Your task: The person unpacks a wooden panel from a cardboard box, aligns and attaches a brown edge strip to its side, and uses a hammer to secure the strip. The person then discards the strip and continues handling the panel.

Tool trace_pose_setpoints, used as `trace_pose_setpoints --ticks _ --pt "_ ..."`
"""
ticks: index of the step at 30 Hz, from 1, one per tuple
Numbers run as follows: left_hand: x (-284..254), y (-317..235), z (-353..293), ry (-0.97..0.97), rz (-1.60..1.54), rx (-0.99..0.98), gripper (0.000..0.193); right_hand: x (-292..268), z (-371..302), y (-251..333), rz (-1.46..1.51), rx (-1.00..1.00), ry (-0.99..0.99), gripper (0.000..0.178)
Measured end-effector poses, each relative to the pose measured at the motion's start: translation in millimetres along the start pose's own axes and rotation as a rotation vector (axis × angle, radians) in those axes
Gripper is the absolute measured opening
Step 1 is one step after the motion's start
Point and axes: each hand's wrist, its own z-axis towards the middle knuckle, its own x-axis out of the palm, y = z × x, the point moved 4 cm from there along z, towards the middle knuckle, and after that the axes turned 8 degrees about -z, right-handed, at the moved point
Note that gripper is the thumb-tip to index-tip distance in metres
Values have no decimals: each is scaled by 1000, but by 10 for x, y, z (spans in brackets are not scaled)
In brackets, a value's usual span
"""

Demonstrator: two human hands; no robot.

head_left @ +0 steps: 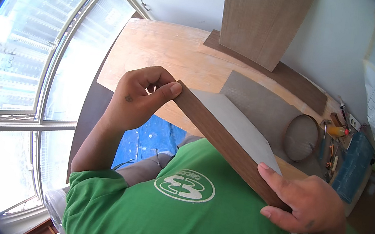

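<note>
A board [227, 138] with a brown wood-grain edge and a pale white face slants across in front of my chest, its brown edge turned up toward me. At its upper left end, my left hand [136, 94] pinches the corner between thumb and curled fingers. My right hand [310, 202] grips the lower right end, thumb on the near side and index finger along the brown edge. The board's underside is hidden.
Beyond the board is a wooden worktable [158, 48] with a grey sheet [251, 94] and a brown ring-shaped band [319, 142]. Wood-grain panels [262, 23] lean against the wall. Hand tools [331, 153] lie at the right by a blue box-like object [352, 167]. Windows [33, 42] line the left.
</note>
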Motion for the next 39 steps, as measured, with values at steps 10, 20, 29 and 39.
trace_pose_setpoints --ticks 10,20,29,39 --pt "-30 165 -142 -114 95 102 16 84 122 32 26 -63 8 79" --pt "-58 272 -132 -96 5 9 19 109 147 -2 24 -68 25 80" --pt "-60 258 -78 -88 57 33 19 118 159 -43 26 -70 25 80" --pt "-70 276 -4 -74 46 -5 21 120 167 -102 53 -68 24 79"
